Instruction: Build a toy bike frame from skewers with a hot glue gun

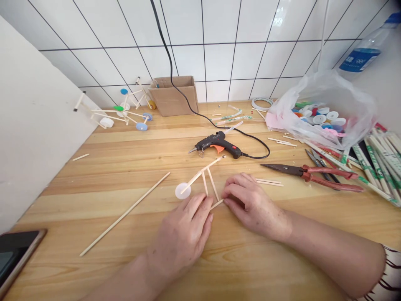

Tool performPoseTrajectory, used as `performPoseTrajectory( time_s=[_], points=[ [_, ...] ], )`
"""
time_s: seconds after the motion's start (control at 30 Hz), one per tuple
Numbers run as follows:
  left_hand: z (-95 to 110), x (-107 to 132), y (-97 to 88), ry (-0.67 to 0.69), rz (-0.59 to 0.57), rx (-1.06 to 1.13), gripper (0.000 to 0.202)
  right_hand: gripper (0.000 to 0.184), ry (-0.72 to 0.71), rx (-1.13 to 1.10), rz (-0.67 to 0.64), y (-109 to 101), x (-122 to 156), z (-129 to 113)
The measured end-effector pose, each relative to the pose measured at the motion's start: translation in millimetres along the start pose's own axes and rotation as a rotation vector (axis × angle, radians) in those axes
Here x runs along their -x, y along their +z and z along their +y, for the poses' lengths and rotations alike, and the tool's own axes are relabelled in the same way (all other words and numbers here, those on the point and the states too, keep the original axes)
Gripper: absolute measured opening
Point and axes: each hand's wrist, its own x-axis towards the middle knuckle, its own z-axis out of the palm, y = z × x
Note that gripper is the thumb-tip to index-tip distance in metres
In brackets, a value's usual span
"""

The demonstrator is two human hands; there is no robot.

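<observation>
A small frame of wooden sticks (213, 186) lies on the table, with two thin sticks joining a longer far stick (200, 174) to a short near stick (216, 204). A white bottle cap (183, 191) sits at the far stick's left end. My left hand (188, 223) is closed over the left part of the near stick, its fingers hiding that end. At the other end, my right hand (250, 202) pinches the same stick between thumb and fingertips. Just beyond the frame rests a black glue gun (219, 143) with an orange trigger, nozzle to the left.
A long stick (125, 214) lies left of my hands; a phone (19, 259) is at the lower left. Pliers (310, 173) and cut sticks (269, 182) are on the right. Behind are finished stick models (125, 110), a cardboard box (177, 98) and a plastic bag (354, 100) of caps.
</observation>
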Motion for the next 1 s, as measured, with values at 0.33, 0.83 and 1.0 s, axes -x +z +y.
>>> performPoseTrajectory(
  time_s=[0.33, 0.83, 1.0],
  points=[
    [0.6, 1.8, 0.1, -0.011, 0.001, 0.007, 0.025, 0.010, -0.006, 0.001, 0.010, 1.7, -0.5, 1.1],
    [0.5, 1.5, 0.3, -0.006, 0.011, 0.012, 0.025, 0.010, -0.012, -0.010, 0.015, 1.3, -1.0, 0.8],
    [-0.2, -0.1, 0.6, -0.004, 0.007, 0.006, 0.025, 0.010, -0.011, -0.010, 0.012, 1.1, -0.3, 0.8]
  ],
)
